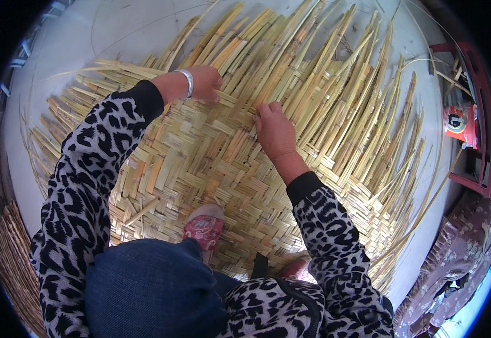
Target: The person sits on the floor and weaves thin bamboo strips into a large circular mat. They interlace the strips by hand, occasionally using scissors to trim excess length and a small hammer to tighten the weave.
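A large mat [217, 146] of flat, split-cane strips lies beneath me, woven in a slanting zigzag pattern. Past its woven part, loose strip ends [324, 79] fan out to the far side and right. My left hand [205, 84], with a silver bangle at the wrist, is closed at the far edge of the weave on a pale cane strip, its fingertips partly hidden. Slightly nearer and to the right, my right hand [276, 128] pinches a cane strip between thumb and fingers. Between the two hands, several strips run side by side into the weave.
My pink shoe [205, 228] rests on the mat, below my bent knee in blue denim [152, 287]. A short loose piece of cane [142, 211] lies at left. On the right stand a dark red frame [485, 118], a red packet [460, 125] and flowered purple cloth [454, 248].
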Available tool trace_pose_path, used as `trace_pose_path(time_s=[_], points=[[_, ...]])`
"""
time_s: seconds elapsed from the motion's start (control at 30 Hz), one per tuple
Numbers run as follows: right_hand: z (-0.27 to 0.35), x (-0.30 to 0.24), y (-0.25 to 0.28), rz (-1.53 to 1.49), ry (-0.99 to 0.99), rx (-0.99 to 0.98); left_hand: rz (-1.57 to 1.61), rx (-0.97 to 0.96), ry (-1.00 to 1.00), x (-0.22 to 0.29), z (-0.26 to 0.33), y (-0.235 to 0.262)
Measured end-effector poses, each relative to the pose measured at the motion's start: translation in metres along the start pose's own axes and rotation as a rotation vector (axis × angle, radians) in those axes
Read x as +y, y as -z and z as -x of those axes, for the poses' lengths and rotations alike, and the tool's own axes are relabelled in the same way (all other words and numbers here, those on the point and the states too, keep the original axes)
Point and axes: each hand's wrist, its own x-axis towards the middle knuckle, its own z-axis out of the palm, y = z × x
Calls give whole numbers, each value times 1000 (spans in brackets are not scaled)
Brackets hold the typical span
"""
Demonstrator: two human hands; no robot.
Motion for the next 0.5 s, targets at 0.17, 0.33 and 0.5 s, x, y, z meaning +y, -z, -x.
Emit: trace_pose_path(time_s=[0.17, 0.33, 0.5], points=[[-1, 10, -13, 67, 152, 45, -179, 128, -10, 1, 2, 3], [4, 11, -13, 95, 220, 60, -113, 102, -13, -4, -2, 1], [22, 5, -18, 31, 249, 209, -87, 89, -25, -4, -8, -4]])
